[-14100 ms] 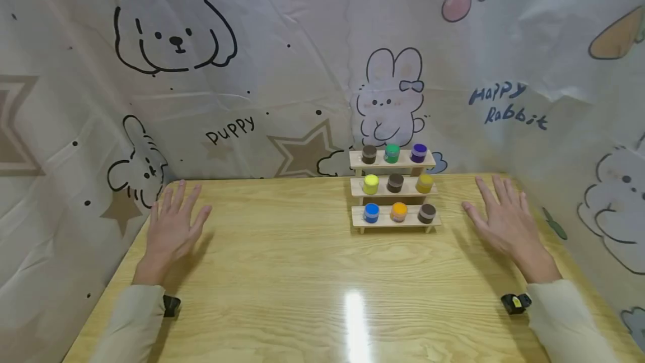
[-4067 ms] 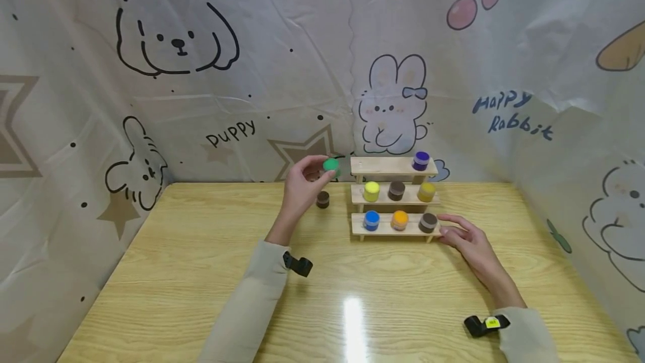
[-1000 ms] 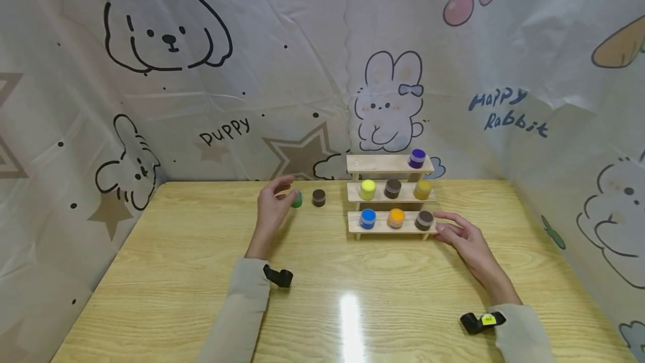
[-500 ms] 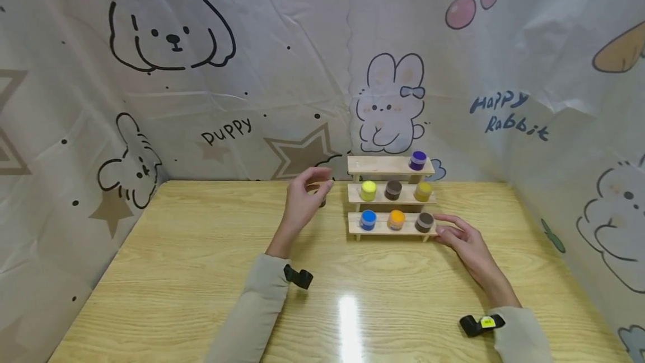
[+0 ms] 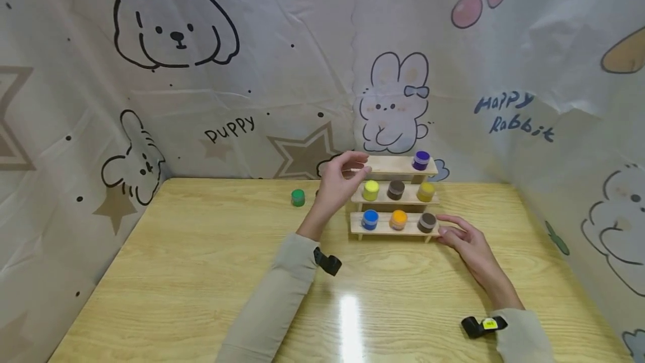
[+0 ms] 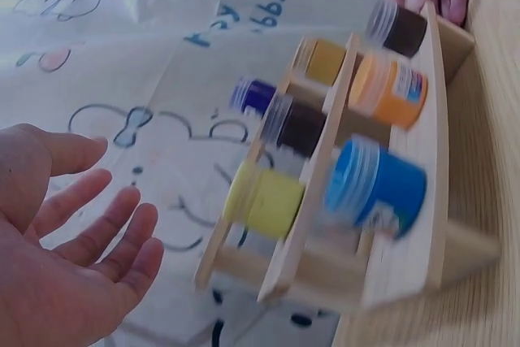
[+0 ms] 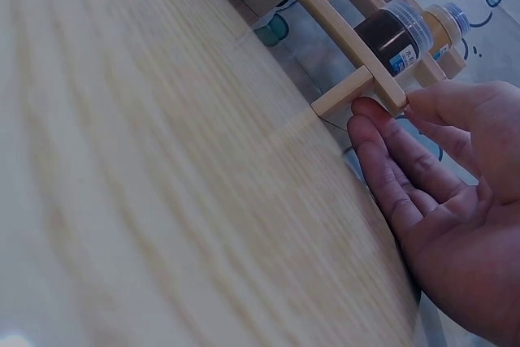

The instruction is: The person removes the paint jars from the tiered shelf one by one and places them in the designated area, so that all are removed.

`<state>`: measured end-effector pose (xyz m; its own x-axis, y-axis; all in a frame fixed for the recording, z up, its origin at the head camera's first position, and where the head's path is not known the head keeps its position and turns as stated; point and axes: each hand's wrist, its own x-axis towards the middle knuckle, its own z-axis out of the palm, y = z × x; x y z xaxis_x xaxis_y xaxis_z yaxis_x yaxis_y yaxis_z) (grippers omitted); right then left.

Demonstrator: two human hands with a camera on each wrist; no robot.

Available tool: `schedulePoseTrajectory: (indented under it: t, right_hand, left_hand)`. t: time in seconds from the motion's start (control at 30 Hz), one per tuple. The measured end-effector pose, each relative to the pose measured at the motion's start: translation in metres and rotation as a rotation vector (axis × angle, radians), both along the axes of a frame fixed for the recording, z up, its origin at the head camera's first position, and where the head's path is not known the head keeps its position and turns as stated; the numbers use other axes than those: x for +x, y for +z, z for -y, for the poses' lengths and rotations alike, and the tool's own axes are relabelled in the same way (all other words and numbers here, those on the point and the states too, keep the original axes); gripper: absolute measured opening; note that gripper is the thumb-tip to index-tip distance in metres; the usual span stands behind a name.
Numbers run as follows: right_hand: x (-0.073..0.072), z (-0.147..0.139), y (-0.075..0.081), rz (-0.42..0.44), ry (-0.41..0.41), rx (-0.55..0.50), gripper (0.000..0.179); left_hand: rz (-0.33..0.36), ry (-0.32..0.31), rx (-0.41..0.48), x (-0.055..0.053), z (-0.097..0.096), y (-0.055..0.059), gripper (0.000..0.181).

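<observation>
1. Since 0.5 s ago, the left hand (image 5: 341,182) has swung rightward across my head view, from just left of the wooden rack (image 5: 393,166) to its upper left corner; the right hand (image 5: 470,244) has stayed put.
2. I have the rack right of centre in the head view, its 3 shelves stepped upward.
3. At the top shelf's right end sits 1 purple jar (image 5: 421,160). Left to right, the middle shelf carries a yellow jar (image 5: 370,190), a dark jar (image 5: 396,190) and an ochre jar (image 5: 425,191); the bottom shelf, a blue jar (image 5: 370,219), an orange jar (image 5: 398,219) and another dark jar (image 5: 426,222).
4. Thumb and fingers of the left hand are parted wide; my left wrist view shows them near the yellow jar, apart from it.
5. Narrow grip on the right: that hand pinches the bottom shelf's right end.
6. Left of the rack, 1 green jar (image 5: 298,198) stands on the table (image 5: 201,273).
7. I see 2 pale sleeves (image 5: 272,296) reaching in from the bottom edge, each with a black wrist camera (image 5: 328,263).
8. Behind everything, a patterned backdrop (image 5: 297,10) fills the upper frame.
</observation>
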<state>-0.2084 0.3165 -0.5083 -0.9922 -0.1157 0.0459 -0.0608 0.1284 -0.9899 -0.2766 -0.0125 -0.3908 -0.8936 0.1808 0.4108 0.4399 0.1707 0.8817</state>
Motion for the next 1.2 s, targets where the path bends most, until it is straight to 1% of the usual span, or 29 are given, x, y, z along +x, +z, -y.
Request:
schedulePoseTrajectory:
  t: [0.07,0.17,0.23,0.3,0.47,0.57,0.7,0.8,0.97,1.07,1.2]
  right_hand:
    - [0.0,-0.001,0.0,0.0,0.0,-0.008,0.048]
    - [0.0,-0.001,-0.001,0.004,0.004,-0.018,0.049]
    - [0.0,-0.001,-0.001,0.01,0.007,-0.024,0.049]
    - [0.0,-0.001,-0.002,0.014,0.005,-0.026,0.049]
    - [0.0,-0.001,-0.002,0.018,-0.002,-0.02,0.049]
    - [0.001,-0.001,-0.001,0.014,0.0,-0.012,0.049]
    - [0.001,-0.001,-0.001,0.012,-0.008,-0.014,0.048]
    - [0.001,-0.002,-0.001,0.012,-0.002,-0.022,0.048]
    - [0.001,-0.003,0.001,0.001,0.012,-0.026,0.046]
    - [0.0,-0.005,0.001,-0.006,0.012,-0.025,0.045]
    - [-0.001,-0.004,-0.001,0.007,0.017,-0.037,0.045]
  left_hand:
    - [0.003,-0.023,-0.005,-0.003,-0.01,0.002,0.029]
    - [0.029,-0.046,0.004,-0.007,-0.025,0.004,0.028]
    - [0.046,-0.05,0.014,-0.01,-0.035,0.006,0.027]
    - [0.049,-0.046,0.015,-0.013,-0.045,0.01,0.026]
    - [0.046,-0.031,-0.02,-0.02,-0.068,0.018,0.029]
    - [0.064,-0.034,-0.023,-0.024,-0.078,0.02,0.031]
    - [0.074,-0.055,-0.033,-0.03,-0.092,0.019,0.033]
    - [0.095,-0.064,-0.062,-0.035,-0.101,0.018,0.035]
    - [0.139,-0.068,-0.147,-0.041,-0.113,0.018,0.04]
    - [0.15,-0.04,-0.192,-0.046,-0.119,0.017,0.042]
    - [0.178,0.005,-0.247,-0.05,-0.123,0.013,0.044]
